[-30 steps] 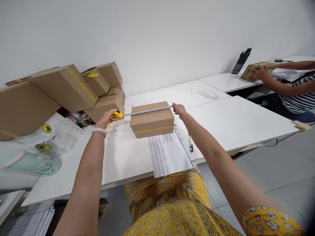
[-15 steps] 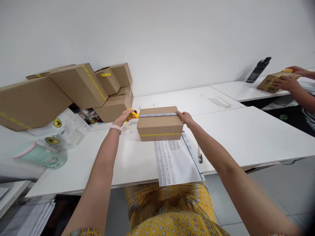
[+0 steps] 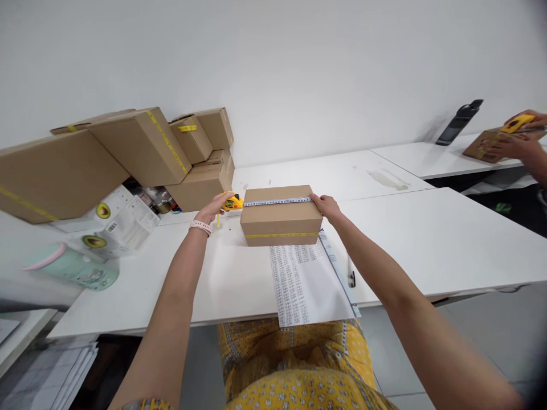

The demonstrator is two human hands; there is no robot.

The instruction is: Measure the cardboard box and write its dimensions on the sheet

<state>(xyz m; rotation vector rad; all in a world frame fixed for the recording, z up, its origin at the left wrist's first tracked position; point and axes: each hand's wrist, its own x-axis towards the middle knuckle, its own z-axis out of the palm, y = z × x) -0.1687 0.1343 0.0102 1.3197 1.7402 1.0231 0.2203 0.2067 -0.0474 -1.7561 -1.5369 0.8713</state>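
Note:
A closed brown cardboard box (image 3: pixel 282 215) sits on the white table, with a strip of yellow tape along its front side. My left hand (image 3: pixel 212 208) is closed around a yellow and black tape measure (image 3: pixel 233 201) at the box's left end. The pale measuring blade (image 3: pixel 277 201) lies stretched across the box top. At the right end, my right hand (image 3: pixel 325 206) pinches the blade's end against the box edge. Under and in front of the box lies a printed sheet (image 3: pixel 314 290) with rows of small writing.
Several taped cardboard boxes (image 3: pixel 145 142) are stacked at the left, behind a white carton with avocado pictures (image 3: pixel 122 222) and a mint tumbler (image 3: pixel 81 267). A pen (image 3: pixel 351 276) lies right of the sheet. At far right, a co-worker's hands (image 3: pixel 519 142) hold another box near a dark bottle (image 3: pixel 459 122).
My hands, the box and the stretched blade keep the same arrangement; the view has shifted slightly. The co-worker's tape measure and hands have moved over their box, and more of the yellow case shows.

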